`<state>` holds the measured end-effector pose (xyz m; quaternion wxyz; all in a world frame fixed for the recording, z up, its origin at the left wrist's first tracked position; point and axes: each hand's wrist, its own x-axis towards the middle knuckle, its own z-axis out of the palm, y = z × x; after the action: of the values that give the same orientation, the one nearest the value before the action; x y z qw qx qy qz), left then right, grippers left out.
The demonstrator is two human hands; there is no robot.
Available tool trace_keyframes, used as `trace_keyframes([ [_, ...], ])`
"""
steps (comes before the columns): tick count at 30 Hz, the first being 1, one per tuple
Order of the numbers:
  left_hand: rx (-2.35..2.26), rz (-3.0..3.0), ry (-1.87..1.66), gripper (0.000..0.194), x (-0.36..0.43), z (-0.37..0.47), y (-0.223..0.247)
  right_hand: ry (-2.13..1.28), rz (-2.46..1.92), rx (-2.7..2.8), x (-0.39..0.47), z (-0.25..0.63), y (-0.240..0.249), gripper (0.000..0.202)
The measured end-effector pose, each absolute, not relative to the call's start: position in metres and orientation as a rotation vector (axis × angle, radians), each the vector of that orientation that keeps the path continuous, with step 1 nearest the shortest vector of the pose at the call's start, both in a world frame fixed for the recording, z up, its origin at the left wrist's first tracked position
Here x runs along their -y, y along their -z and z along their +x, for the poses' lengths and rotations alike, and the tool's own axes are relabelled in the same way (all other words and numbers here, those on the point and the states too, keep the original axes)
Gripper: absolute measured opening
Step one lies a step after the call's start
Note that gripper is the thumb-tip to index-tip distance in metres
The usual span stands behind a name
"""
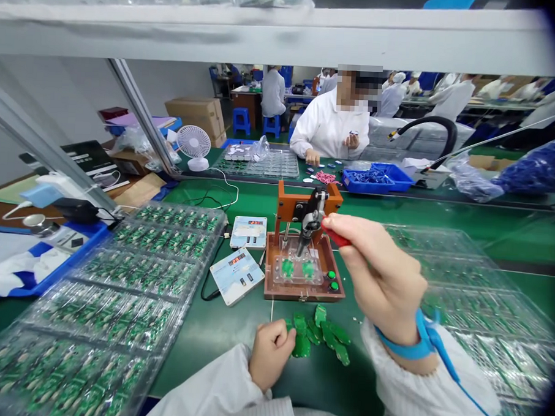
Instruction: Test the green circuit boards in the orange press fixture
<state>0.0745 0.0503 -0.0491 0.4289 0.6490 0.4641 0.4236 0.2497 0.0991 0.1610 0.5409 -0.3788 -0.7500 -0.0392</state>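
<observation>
My right hand (380, 274), with a blue wrist strap, is closed round the red handle (335, 232) of a toggle clamp (312, 219). The clamp sits on an orange-framed test fixture (284, 199) with a brown wooden base. Beneath it, two green circuit boards (287, 268) lie under a clear plate. Down at the bench front, my left hand (271, 353) is curled closed, touching or just beside a loose pile of green circuit boards (327, 336). Whatever its fingers may hold is hidden.
Two white display boxes (238, 275) stand left of the fixture. Clear trays of circuit boards (131, 287) line the left, with more trays (476, 302) on the right. Across the bench a co-worker (331, 124) sits behind a blue bin (380, 177). A shelf (267, 33) runs overhead.
</observation>
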Motion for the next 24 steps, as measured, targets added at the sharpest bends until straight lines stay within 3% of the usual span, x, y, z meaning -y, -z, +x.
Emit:
trace_keyframes([
  [15,-1.274,1.483,-1.056,0.048,-0.057,0.076,0.052,-0.089,-0.678,1.790,-0.116,0.260,-0.103,0.064],
  [24,-1.401,1.581,-1.066,0.043,-0.054,0.081,0.048,-0.239,-0.585,1.765,-0.119,0.261,-0.108,0.058],
])
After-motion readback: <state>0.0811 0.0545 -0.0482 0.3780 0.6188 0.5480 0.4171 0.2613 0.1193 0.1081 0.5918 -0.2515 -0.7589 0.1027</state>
